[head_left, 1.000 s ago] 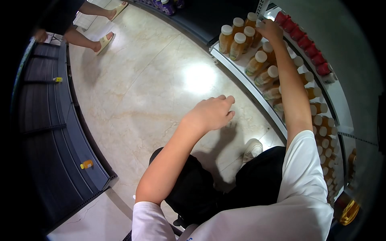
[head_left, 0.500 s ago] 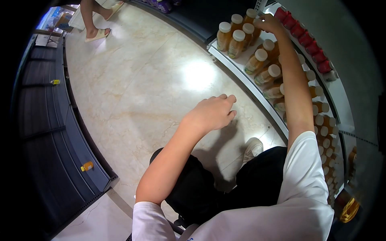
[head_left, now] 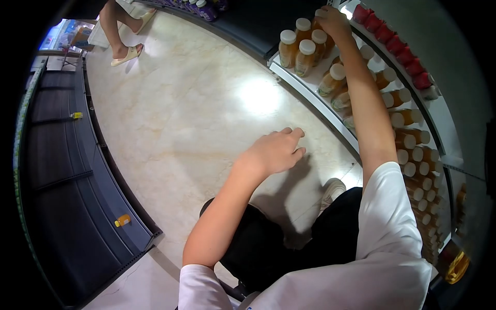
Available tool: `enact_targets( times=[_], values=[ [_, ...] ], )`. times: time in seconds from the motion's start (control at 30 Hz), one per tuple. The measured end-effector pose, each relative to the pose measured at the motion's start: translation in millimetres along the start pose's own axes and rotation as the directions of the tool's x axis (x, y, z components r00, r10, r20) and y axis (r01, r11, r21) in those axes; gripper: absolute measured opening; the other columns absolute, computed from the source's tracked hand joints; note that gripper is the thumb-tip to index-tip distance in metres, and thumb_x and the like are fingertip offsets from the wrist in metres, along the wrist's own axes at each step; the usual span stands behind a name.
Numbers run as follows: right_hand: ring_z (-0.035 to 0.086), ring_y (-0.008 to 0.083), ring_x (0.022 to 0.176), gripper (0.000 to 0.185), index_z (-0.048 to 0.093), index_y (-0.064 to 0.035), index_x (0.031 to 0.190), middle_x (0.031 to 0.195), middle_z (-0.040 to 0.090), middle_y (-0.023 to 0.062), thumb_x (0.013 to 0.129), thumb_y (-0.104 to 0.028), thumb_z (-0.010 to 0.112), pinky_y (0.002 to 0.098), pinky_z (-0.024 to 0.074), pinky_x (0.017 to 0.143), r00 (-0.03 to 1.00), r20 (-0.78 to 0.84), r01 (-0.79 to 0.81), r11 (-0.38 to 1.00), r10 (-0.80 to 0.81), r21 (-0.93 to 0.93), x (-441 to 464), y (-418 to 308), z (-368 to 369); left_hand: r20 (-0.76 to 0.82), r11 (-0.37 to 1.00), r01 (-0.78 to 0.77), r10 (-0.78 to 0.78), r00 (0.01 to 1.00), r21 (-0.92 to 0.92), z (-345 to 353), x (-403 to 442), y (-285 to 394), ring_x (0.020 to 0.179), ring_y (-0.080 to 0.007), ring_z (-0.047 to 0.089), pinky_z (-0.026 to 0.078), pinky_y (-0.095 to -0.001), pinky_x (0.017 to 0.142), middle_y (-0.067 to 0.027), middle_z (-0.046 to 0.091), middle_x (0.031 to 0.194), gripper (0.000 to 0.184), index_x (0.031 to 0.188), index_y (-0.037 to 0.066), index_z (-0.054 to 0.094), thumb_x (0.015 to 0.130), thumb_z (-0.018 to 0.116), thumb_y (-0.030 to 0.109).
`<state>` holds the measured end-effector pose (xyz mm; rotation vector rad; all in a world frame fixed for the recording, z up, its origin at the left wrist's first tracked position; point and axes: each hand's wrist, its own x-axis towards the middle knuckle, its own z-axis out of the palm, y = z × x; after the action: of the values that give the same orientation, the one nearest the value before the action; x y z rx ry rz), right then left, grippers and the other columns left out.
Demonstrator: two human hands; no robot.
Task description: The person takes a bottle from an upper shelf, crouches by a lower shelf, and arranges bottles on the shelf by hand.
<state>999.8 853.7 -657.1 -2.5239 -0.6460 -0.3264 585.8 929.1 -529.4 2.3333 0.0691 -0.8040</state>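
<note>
My right hand [head_left: 335, 23] reaches to the far end of the white shelf [head_left: 294, 83], its fingers bent round the top of an amber bottle with a white cap. That bottle is partly hidden by the hand. Close beside it stand several more amber bottles [head_left: 305, 58], upright in a tight group. Further rows of amber bottles [head_left: 330, 80] run along the shelf under and beyond my right forearm. Over the pale floor, my left hand [head_left: 279, 151] hangs with its fingers apart and holds nothing.
Red-topped bottles [head_left: 395, 44] line a strip behind the amber ones. Dark shelving [head_left: 113, 178] on the left bears a small orange bottle [head_left: 123, 221]. A dark shelf [head_left: 248, 26] with purple bottles [head_left: 206, 10] is at the top. A person's legs in sandals [head_left: 121, 49] show at upper left.
My right hand has moved left, onto the top of a bottle in the far group. My left hand keeps its pose. The person's legs at upper left have shifted, and the view has turned slightly.
</note>
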Motion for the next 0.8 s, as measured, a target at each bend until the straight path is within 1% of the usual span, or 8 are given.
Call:
enact_targets(
  times=[0.1,0.17,0.3,0.37,0.4,0.47,0.6,0.8],
  values=[
    [0.068,0.0374,0.104,0.054,0.066,-0.014,0.126,0.114,0.071,0.018,0.082,-0.045,0.074,0.0434,0.0541,0.094,1.0,-0.024,0.002,1.0,-0.001,0.013,-7,-5,1,0.007,1.0,0.006,-0.006,1.0,-0.016,1,2,-3,0.114,-0.0398,0.06,0.047,-0.0456,0.1,-0.0223,0.059,0.129,0.047,0.136,0.005,0.049,0.101,0.049,0.035],
    [0.066,0.0329,0.097,0.02,0.067,-0.0076,0.088,0.098,0.068,0.0162,0.074,-0.021,0.071,0.0399,0.053,0.082,0.969,-0.157,0.201,0.979,-0.193,0.04,-12,-8,4,0.017,1.0,0.015,-0.014,1.0,-0.022,0,3,-5,0.115,-0.04,0.06,0.046,-0.0453,0.1,-0.0226,0.059,0.13,0.047,0.136,0.005,0.049,0.101,0.049,0.036],
    [0.064,0.0362,0.089,0.016,0.064,-0.0078,0.081,0.09,0.067,0.014,0.074,-0.021,0.071,0.044,0.0526,0.081,0.967,-0.225,0.141,0.988,-0.124,0.061,-12,-3,9,-0.009,1.0,-0.003,0.002,1.0,-0.028,1,2,-6,0.115,-0.0401,0.06,0.046,-0.0449,0.1,-0.0223,0.059,0.131,0.048,0.136,0.004,0.049,0.101,0.049,0.036],
    [0.067,0.035,0.084,0.018,0.07,-0.0062,0.087,0.091,0.069,0.0151,0.076,-0.02,0.068,0.0439,0.0548,0.076,0.916,-0.214,0.355,0.934,-0.339,0.04,-6,10,20,-0.021,0.999,-0.017,0.015,1.0,-0.051,-3,-2,-2,0.115,-0.04,0.06,0.047,-0.0447,0.1,-0.0222,0.059,0.131,0.048,0.136,0.004,0.049,0.101,0.049,0.036],
    [0.067,0.035,0.084,0.018,0.07,-0.0062,0.087,0.091,0.069,0.0151,0.076,-0.02,0.068,0.0439,0.0548,0.076,0.914,-0.213,0.361,0.931,-0.345,0.043,-6,3,15,-0.027,0.998,-0.014,0.012,1.0,-0.054,-3,-4,-1,0.115,-0.04,0.06,0.047,-0.0447,0.1,-0.0222,0.059,0.131,0.048,0.136,0.004,0.049,0.101,0.049,0.036],
    [0.068,0.0379,0.104,0.053,0.067,-0.0131,0.124,0.114,0.071,0.0186,0.082,-0.044,0.074,0.0431,0.0541,0.094,0.999,0.01,0.045,0.994,-0.046,0.1,-8,-13,-5,-0.021,0.999,-0.014,0.013,1.0,-0.046,-4,-5,0,0.115,-0.0399,0.06,0.047,-0.0447,0.1,-0.0223,0.059,0.131,0.049,0.136,0.004,0.049,0.101,0.049,0.037],
    [0.068,0.0377,0.105,0.054,0.067,-0.0131,0.126,0.112,0.071,0.019,0.082,-0.044,0.074,0.0429,0.0541,0.094,0.996,-0.027,0.09,0.995,-0.089,0.04,-5,-7,2,-0.041,0.999,-0.016,0.015,0.999,-0.032,-2,-3,-3,0.114,-0.0395,0.06,0.047,-0.0448,0.099,-0.0221,0.059,0.13,0.049,0.136,0.004,0.049,0.101,0.048,0.037],
    [0.07,0.0325,0.106,0.06,0.066,-0.0141,0.129,0.115,0.071,0.0183,0.082,-0.051,0.074,0.0392,0.0533,0.095,0.985,0.16,-0.103,0.97,0.069,0.221,-7,-13,-23,-0.023,1.0,-0.002,0.002,1.0,0.002,-6,-3,6,0.114,-0.038,0.061,0.047,-0.0448,0.099,-0.0213,0.06,0.129,0.047,0.135,0.004,0.051,0.101,0.047,0.037]
  ],
)
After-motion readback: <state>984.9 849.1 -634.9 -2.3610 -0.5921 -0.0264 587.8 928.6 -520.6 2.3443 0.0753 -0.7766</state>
